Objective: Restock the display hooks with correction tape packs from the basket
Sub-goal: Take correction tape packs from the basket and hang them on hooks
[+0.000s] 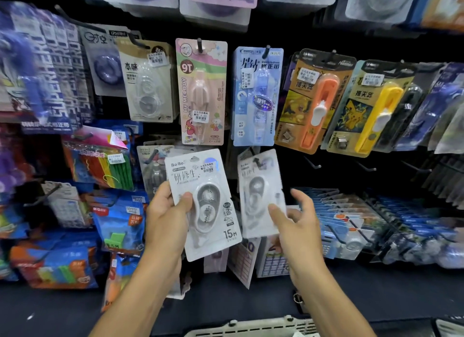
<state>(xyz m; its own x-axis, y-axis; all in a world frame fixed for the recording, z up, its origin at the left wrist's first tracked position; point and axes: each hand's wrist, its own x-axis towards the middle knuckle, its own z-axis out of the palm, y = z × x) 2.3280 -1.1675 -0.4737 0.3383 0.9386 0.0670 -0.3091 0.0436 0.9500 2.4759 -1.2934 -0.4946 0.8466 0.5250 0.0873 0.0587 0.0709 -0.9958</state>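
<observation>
light card packs, held by the edges

the left hand (167, 211) grips a white pack (203, 203) by its left edge, thumb curled across the front beside the clear blister, fingers hidden behind the card. the pack is tilted, its top leaning left, held in front of the lower row of hooks and not yet on one.

the right hand (296, 218) is at a second pack (259, 193), which is blurred. its thumb lies on the pack's lower right front and the fingers spread loosely behind and beside it. the top of this pack sits at a hook (257, 162), though whether the hole is fully threaded cannot be told. whether the hand is pinching it or only steadying it is also unclear.

judging by looks, these packs are light: thin card backing with a stiff plastic bubble over the tape dispenser. the card will flex if squeezed mid-sheet, and the glossy face may slip. the side edges or the bubble's rim seem the best places to hold, leaving the top hang hole free to meet the hook tip. bending the card near the hole could tear it.

the basket (251, 329) shows at the bottom edge, below the hands; what it holds cannot be made out. several bare hooks (312, 163) stand to the right.
</observation>
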